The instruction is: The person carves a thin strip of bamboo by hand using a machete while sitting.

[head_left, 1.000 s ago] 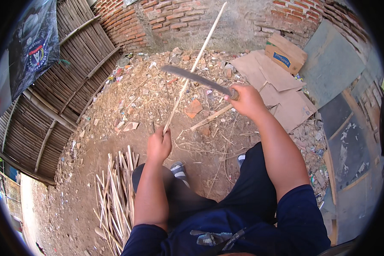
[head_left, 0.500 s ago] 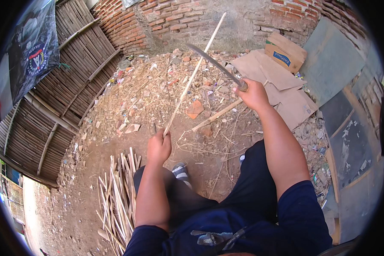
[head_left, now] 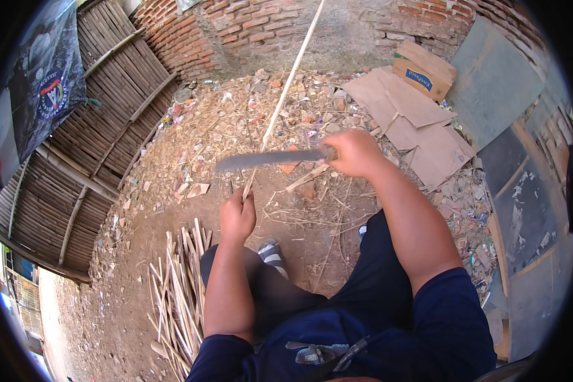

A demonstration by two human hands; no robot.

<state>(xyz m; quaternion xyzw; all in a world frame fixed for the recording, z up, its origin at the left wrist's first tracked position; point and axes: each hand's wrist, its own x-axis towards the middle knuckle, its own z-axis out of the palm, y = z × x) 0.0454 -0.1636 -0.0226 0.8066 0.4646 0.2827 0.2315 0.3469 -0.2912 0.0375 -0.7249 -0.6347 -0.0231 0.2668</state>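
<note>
My left hand is closed round the near end of a long pale bamboo strip, which slants up and away past the top edge of the view. In my right hand is the handle of a machete. Its dark blade lies nearly level, pointing left, and crosses over the strip a little beyond my left hand. Whether the edge touches the strip I cannot tell. A thin dark stick end shows beside my left fingers; what it belongs to is unclear.
A pile of split bamboo strips lies on the ground left of my leg. Ahead are rubble and shavings, with a thicker bamboo piece among them. Flattened cardboard and a cardboard box lie at right, before a brick wall.
My right hand has moved down and left, swinging the machete blade from raised to nearly level across the strip. My left hand has barely moved; the strip's far end has risen out of view.
</note>
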